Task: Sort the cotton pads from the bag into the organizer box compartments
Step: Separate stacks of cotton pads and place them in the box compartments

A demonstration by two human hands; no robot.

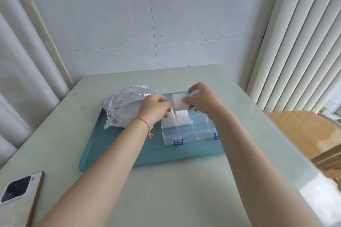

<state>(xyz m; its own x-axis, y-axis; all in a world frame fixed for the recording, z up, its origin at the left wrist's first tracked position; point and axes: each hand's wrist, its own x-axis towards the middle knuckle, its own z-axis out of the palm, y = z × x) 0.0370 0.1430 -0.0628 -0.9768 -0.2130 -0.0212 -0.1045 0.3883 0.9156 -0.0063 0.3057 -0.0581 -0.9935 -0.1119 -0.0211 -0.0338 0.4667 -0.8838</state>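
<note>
A clear organizer box (191, 135) with blue latches stands open on a teal tray (129, 151). Left of it lies a silvery printed bag (122, 105) of cotton pads. Both hands hover over the box's far compartments. My right hand (202, 100) and my left hand (154, 108) pinch the same stack of white square cotton pads (178, 100) by its two sides. Below it, a stack of pads (182, 116) fills one compartment, and more pads (170, 119) sit in the compartment to its left, partly hidden by my left hand.
A phone (17, 192) lies face down at the table's near left corner. A wooden chair (313, 134) stands to the right of the table. Curtains hang on the left, vertical blinds on the right, and a wall is behind the table.
</note>
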